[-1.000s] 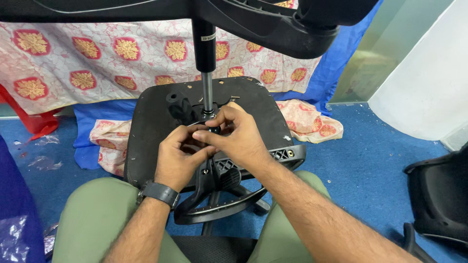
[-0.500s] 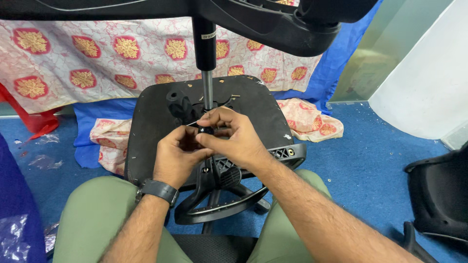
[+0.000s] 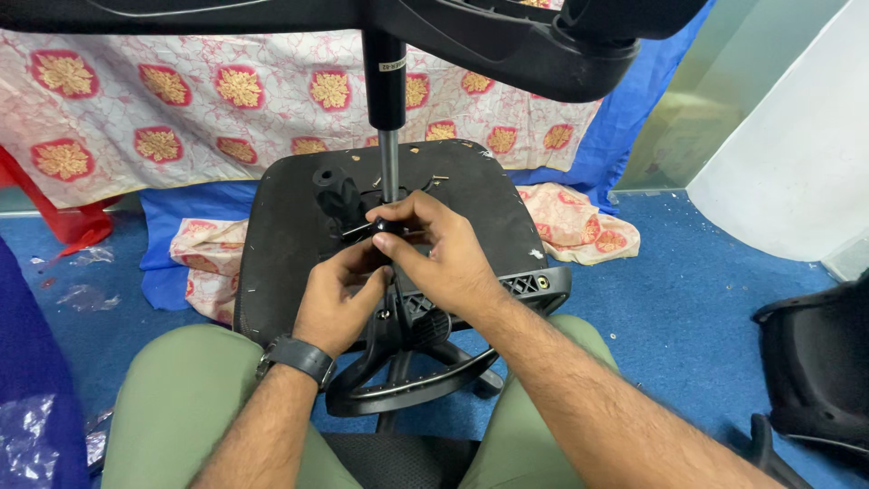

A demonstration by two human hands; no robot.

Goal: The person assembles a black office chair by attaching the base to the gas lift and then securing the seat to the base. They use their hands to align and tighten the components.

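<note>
Pinching a small black knob [image 3: 387, 226] between the fingers of my right hand [image 3: 444, 258], I steady it from below with my left hand [image 3: 339, 294], both closed on it, above the black seat plate [image 3: 290, 244]. Loose screws [image 3: 433, 179] lie unfitted by the metal column [image 3: 389, 163].
</note>
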